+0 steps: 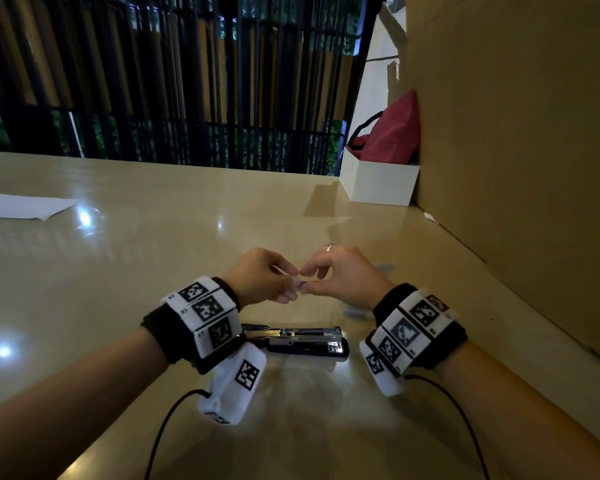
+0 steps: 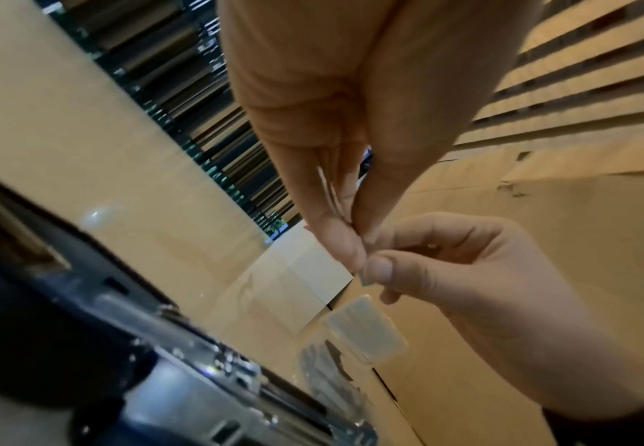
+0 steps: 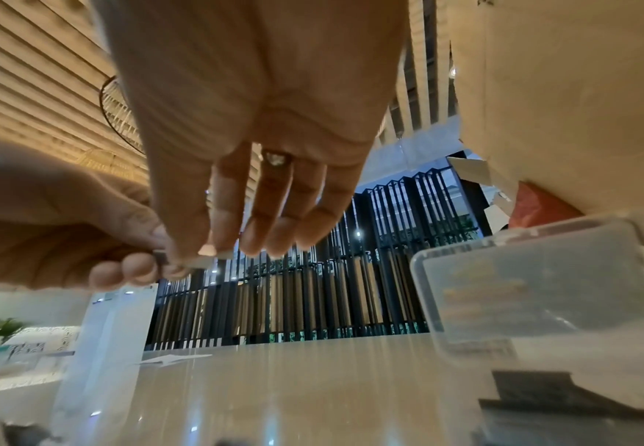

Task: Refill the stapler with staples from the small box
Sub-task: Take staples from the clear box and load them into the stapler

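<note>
Above the beige table (image 1: 118, 271) my left hand (image 1: 291, 282) and right hand (image 1: 307, 280) meet fingertip to fingertip. Both pinch one small grey staple strip (image 1: 299, 285), which shows below the thumbs in the left wrist view (image 2: 364, 279) and between the fingers in the right wrist view (image 3: 161, 258). The black stapler (image 1: 298, 339) lies opened flat between my wrists, its metal channel (image 2: 217, 371) facing up. The small clear plastic box (image 2: 366, 329) stands open on the table under my right hand (image 2: 379, 268); its lid (image 3: 534, 280) shows close up.
A tall cardboard box (image 1: 516, 150) walls off the right side. A white box (image 1: 378, 181) with a red bag (image 1: 392, 133) stands at the back right. A sheet of paper (image 1: 25, 206) lies far left. Black cables (image 1: 167, 427) trail from both wristbands.
</note>
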